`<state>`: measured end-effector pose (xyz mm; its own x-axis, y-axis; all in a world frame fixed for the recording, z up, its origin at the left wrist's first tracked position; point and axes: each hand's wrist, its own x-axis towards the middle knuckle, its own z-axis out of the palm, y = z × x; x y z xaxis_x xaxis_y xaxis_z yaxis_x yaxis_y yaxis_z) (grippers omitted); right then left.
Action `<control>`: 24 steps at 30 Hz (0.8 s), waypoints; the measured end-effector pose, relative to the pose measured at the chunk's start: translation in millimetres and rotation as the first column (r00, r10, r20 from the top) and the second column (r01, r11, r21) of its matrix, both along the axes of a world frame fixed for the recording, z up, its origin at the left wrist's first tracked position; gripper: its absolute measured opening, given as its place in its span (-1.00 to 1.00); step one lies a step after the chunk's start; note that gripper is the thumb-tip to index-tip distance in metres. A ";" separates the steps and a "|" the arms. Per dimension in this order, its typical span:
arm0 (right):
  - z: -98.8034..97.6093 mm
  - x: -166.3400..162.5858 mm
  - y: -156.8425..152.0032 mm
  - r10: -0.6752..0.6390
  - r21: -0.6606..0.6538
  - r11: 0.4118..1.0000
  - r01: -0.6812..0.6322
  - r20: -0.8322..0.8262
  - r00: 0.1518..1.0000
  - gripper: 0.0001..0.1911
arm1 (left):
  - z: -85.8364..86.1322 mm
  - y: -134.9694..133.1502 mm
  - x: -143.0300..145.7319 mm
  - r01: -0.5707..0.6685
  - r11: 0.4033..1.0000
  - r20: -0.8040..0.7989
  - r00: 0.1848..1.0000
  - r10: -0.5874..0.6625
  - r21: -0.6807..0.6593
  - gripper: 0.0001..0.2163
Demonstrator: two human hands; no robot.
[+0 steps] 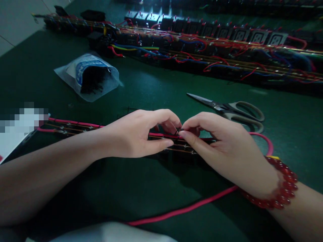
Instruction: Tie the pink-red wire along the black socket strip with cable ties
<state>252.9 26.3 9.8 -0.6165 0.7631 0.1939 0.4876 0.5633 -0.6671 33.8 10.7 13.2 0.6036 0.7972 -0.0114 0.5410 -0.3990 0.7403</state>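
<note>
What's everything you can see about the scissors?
The scissors lie on the green table, just beyond the right hand, which hides a bit of the nearer loop. Their shiny, metal-looking blades look shut, the tip pointing left and away. The two greyish handle loops look like plastic. I can't tell whether the hand touches them.

Right hand (214, 141) pinches a black strip (181, 129) beside the left hand (137, 134).

Light is dim; cold glare hits far sockets (152, 16); shadow darkens the near tabletop (176, 174); the left edge is partly pixelated.
</note>
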 end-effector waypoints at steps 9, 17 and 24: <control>-1.1 2.0 -1.1 -0.006 0.038 0.999 0.006 0.003 1.000 -0.95 | 1.7 1.1 -1.2 -0.001 1.000 0.017 1.000 0.002 -0.030 -0.76; -1.4 1.7 0.0 -0.013 0.029 0.999 0.012 0.010 1.000 -0.95 | 1.2 0.7 -2.8 0.008 1.000 0.028 1.000 -0.007 -0.023 -0.74; -0.3 0.8 -1.3 -0.019 0.021 1.000 0.018 0.015 1.000 -0.95 | 0.1 1.7 -3.0 0.017 1.000 0.017 1.000 -0.017 0.003 -0.74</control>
<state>253.7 25.0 9.5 -0.6053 0.7703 0.2004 0.5082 0.5678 -0.6476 30.8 12.4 13.4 0.6170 0.7870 0.0009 0.5217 -0.4099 0.7482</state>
